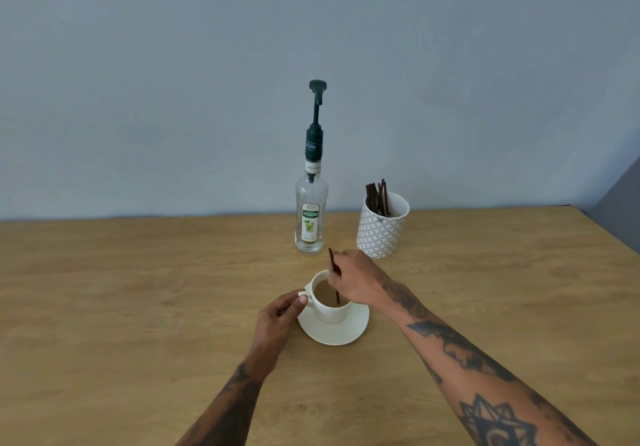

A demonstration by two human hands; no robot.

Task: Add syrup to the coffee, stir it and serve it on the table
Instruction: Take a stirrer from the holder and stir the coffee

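A white coffee cup (329, 312) with light brown coffee (323, 292) stands on a white saucer (346, 333) in the middle of the wooden table (138, 290). My left hand (278, 317) pinches the cup's handle from the left. Just over the cup's right rim, my right hand (356, 281) holds a dark stir stick (335, 274) whose lower end dips into the coffee. Behind the cup rises a clear glass syrup bottle (310, 217) with a green pump on top.
A patterned white holder (381, 229) with several dark stir sticks stands to the right of the bottle, close behind my right hand. A grey-blue wall runs along the table's far edge. The table's right edge slants away at the far right.
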